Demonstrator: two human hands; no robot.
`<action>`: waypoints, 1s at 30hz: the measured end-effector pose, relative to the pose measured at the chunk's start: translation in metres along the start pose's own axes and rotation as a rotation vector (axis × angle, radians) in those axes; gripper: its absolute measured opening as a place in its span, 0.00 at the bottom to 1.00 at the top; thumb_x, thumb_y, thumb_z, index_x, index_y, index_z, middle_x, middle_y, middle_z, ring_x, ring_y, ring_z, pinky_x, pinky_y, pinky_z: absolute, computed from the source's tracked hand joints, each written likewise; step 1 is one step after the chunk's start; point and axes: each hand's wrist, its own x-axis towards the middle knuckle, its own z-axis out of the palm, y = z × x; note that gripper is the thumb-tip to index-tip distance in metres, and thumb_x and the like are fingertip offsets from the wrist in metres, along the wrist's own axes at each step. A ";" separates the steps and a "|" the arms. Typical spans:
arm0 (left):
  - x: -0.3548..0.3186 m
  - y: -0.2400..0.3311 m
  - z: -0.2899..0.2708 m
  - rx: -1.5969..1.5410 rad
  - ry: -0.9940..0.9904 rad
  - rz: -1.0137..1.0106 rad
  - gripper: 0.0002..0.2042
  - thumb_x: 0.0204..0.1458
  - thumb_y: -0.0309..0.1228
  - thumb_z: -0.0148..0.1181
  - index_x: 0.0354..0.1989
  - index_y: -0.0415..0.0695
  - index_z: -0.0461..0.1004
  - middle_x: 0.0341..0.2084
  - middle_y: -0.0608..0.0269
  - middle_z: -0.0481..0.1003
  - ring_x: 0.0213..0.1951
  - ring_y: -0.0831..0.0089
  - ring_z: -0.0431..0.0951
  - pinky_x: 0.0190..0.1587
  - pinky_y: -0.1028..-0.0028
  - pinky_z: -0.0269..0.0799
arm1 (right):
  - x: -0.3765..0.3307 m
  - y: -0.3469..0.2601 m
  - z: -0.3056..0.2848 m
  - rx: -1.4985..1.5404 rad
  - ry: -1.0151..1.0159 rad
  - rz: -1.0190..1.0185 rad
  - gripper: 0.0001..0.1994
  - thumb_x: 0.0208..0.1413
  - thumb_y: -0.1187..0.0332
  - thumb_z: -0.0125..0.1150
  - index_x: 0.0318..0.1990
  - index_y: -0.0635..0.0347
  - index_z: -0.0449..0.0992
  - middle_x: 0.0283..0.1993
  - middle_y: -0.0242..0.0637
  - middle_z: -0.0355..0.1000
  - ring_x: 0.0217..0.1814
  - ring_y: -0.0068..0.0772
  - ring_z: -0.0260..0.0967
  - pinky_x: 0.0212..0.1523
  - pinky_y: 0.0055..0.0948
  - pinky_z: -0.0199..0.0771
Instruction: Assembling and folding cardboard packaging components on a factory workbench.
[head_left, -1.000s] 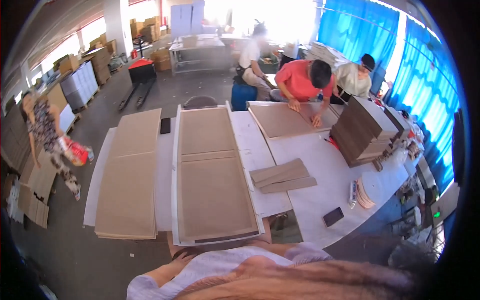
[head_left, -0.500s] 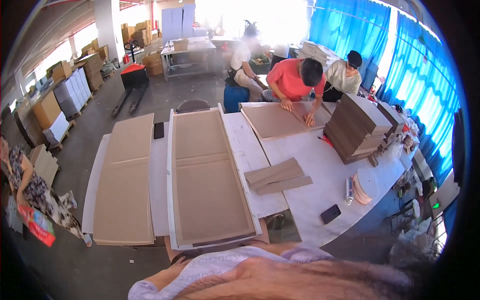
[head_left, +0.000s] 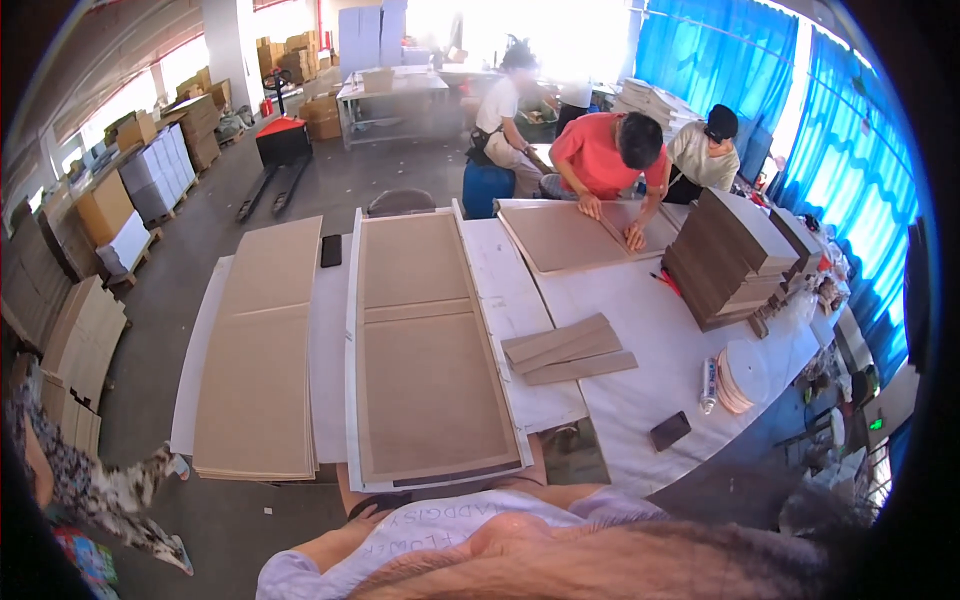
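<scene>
A long shallow white-edged frame (head_left: 355, 330) lies lengthwise in front of me, with brown board panels (head_left: 430, 400) inside and a cross seam between them. My left hand (head_left: 368, 518) is low by my body, just below the frame's near left corner; its fingers are mostly hidden. My right forearm (head_left: 555, 494) bends in toward my waist near the frame's other near corner, and the hand at its end is too hidden to read. Nothing held shows in either hand. Left of the frame lies a stack of large brown boards (head_left: 255, 400) with a crease across the top one.
Brown strips (head_left: 570, 350), a dark phone (head_left: 670, 431), a tube (head_left: 709, 385) and a ribbon roll (head_left: 745, 375) lie to the right, near stacked boards (head_left: 725, 260). Another phone (head_left: 331, 251) is at left. A co-worker in red (head_left: 605, 155) handles a panel opposite. Someone walks (head_left: 90, 480) at far left.
My view has shifted slightly, so the table sits a little further right and higher. The person at far left has come nearer with the red bag. The co-worker's hands remain on the panel.
</scene>
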 end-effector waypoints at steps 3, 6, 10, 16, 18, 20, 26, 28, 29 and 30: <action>0.012 0.019 -0.062 0.105 -0.121 0.020 0.29 0.51 0.44 0.45 0.63 0.51 0.60 0.66 0.58 0.54 0.68 0.63 0.49 0.64 0.44 0.43 | -0.009 -0.006 0.004 0.001 0.005 0.033 0.28 0.46 0.57 0.56 0.55 0.63 0.66 0.58 0.47 0.64 0.63 0.46 0.58 0.65 0.46 0.51; 0.012 0.018 -0.061 0.016 -0.083 0.004 0.29 0.51 0.44 0.45 0.63 0.51 0.60 0.65 0.58 0.54 0.68 0.63 0.49 0.64 0.44 0.43 | -0.015 -0.018 0.007 0.005 0.015 0.066 0.28 0.46 0.57 0.56 0.55 0.63 0.66 0.58 0.48 0.64 0.63 0.46 0.58 0.65 0.46 0.51; 0.011 0.020 -0.056 -0.171 0.008 -0.067 0.28 0.51 0.44 0.46 0.63 0.52 0.60 0.65 0.58 0.54 0.67 0.64 0.50 0.64 0.45 0.43 | -0.022 -0.030 0.009 0.009 0.019 0.105 0.28 0.46 0.57 0.56 0.54 0.63 0.67 0.57 0.48 0.64 0.63 0.46 0.58 0.65 0.46 0.51; 0.012 0.024 -0.062 -0.191 -0.019 -0.118 0.28 0.52 0.45 0.46 0.63 0.54 0.61 0.65 0.60 0.55 0.67 0.67 0.51 0.64 0.47 0.44 | -0.029 -0.043 0.012 0.013 0.016 0.144 0.28 0.46 0.57 0.56 0.54 0.64 0.67 0.57 0.48 0.64 0.63 0.46 0.58 0.65 0.46 0.51; 0.010 0.016 -0.048 -0.190 0.065 -0.080 0.27 0.52 0.45 0.46 0.62 0.54 0.61 0.65 0.62 0.56 0.67 0.67 0.51 0.64 0.47 0.44 | -0.028 -0.047 0.012 0.016 0.014 0.149 0.28 0.46 0.57 0.56 0.54 0.64 0.67 0.57 0.48 0.64 0.63 0.46 0.58 0.65 0.46 0.51; 0.008 0.018 -0.050 -0.174 0.035 -0.071 0.27 0.52 0.44 0.46 0.62 0.54 0.62 0.64 0.61 0.56 0.67 0.67 0.51 0.64 0.47 0.44 | -0.029 -0.052 0.014 0.020 0.014 0.161 0.28 0.46 0.57 0.56 0.54 0.64 0.67 0.57 0.48 0.64 0.63 0.46 0.58 0.65 0.46 0.51; 0.009 0.014 -0.039 -0.059 0.009 -0.072 0.26 0.52 0.44 0.46 0.61 0.53 0.63 0.64 0.62 0.57 0.67 0.67 0.51 0.64 0.46 0.44 | -0.034 -0.057 0.010 0.013 0.002 0.176 0.28 0.46 0.57 0.56 0.54 0.65 0.67 0.57 0.49 0.64 0.63 0.47 0.59 0.65 0.46 0.51; 0.006 0.010 -0.033 -0.069 0.009 -0.077 0.26 0.52 0.43 0.45 0.61 0.53 0.63 0.64 0.62 0.58 0.67 0.67 0.51 0.64 0.46 0.44 | -0.033 -0.058 0.008 0.011 -0.002 0.176 0.28 0.46 0.57 0.56 0.54 0.65 0.67 0.57 0.49 0.64 0.63 0.47 0.59 0.65 0.46 0.51; 0.005 0.005 -0.028 -0.173 0.115 -0.031 0.26 0.52 0.43 0.46 0.61 0.52 0.63 0.64 0.62 0.58 0.67 0.67 0.51 0.64 0.47 0.44 | -0.033 -0.059 0.007 0.010 -0.004 0.176 0.28 0.46 0.57 0.56 0.54 0.65 0.67 0.57 0.49 0.64 0.63 0.47 0.59 0.65 0.46 0.51; 0.002 0.001 -0.022 -0.278 0.221 0.016 0.26 0.52 0.43 0.46 0.61 0.52 0.63 0.64 0.62 0.58 0.67 0.68 0.51 0.64 0.47 0.44 | -0.033 -0.060 0.006 0.009 -0.006 0.177 0.28 0.46 0.57 0.56 0.54 0.65 0.67 0.57 0.49 0.64 0.63 0.47 0.59 0.65 0.46 0.51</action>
